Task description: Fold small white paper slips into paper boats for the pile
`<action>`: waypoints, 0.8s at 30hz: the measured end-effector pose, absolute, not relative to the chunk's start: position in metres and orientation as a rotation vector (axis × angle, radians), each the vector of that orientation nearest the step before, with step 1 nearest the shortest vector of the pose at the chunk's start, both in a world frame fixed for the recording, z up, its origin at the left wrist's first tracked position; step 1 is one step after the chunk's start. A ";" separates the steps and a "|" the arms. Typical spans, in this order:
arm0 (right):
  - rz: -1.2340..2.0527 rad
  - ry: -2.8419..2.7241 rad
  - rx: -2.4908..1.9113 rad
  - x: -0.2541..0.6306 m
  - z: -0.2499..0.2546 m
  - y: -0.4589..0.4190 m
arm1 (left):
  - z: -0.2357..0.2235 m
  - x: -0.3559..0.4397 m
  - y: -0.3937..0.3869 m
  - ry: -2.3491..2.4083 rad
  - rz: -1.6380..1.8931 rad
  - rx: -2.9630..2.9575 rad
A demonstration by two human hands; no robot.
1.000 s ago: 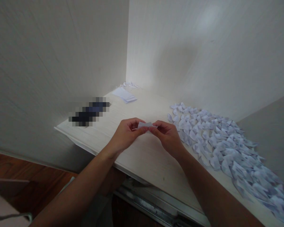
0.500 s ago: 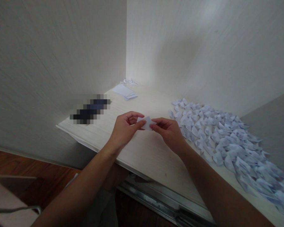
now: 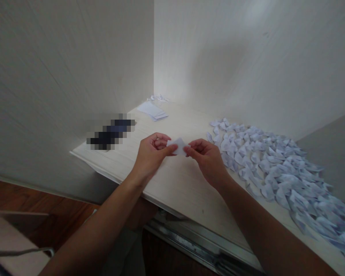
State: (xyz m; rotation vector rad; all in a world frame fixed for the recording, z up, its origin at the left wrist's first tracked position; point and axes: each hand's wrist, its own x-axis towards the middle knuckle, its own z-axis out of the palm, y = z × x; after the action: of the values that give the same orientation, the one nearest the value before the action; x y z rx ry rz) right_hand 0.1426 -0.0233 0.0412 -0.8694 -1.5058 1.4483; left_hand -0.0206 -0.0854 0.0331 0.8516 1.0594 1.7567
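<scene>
A small folded white paper piece (image 3: 178,146) is held above the pale wooden desk (image 3: 175,184), pinched from both sides. My left hand (image 3: 151,154) grips its left edge with thumb and curled fingers. My right hand (image 3: 207,159) pinches its right edge. Both hands hover just over the desk near its front, left of a big spread of folded white paper pieces (image 3: 270,168).
A small stack of flat paper slips (image 3: 155,111) lies at the back corner with some paper scraps (image 3: 158,98) behind it. A blurred dark object (image 3: 110,134) rests at the desk's left edge. Walls close in left and behind. A metal rail (image 3: 189,245) runs below the desk front.
The paper piece has been turned from an edge-on strip to show a flatter face. Both hands have risen slightly in view and stayed pinched on it.
</scene>
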 end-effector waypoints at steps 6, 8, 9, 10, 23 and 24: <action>1.363 -1.493 -0.819 0.140 0.037 -0.025 | 0.035 -0.018 -0.086 1.060 1.822 0.866; 1.357 -1.463 -0.795 0.140 0.036 -0.024 | 0.036 -0.018 -0.086 1.067 1.819 0.879; 1.360 -1.451 -0.784 0.140 0.035 -0.023 | 0.037 -0.019 -0.087 1.063 1.808 0.874; 1.366 -1.440 -0.777 0.140 0.035 -0.022 | 0.038 -0.019 -0.087 1.054 1.794 0.859; 1.374 -1.459 -0.765 0.144 0.037 -0.023 | 0.031 -0.023 -0.085 1.147 1.758 0.972; 1.376 -1.480 -0.735 0.145 0.038 -0.023 | 0.030 -0.023 -0.085 1.174 1.782 1.001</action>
State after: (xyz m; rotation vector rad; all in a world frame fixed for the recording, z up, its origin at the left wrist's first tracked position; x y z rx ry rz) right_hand 0.1450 -0.0227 0.0378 -0.7353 -1.4800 1.3763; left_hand -0.0232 -0.0846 0.0298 1.0012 1.1736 1.7818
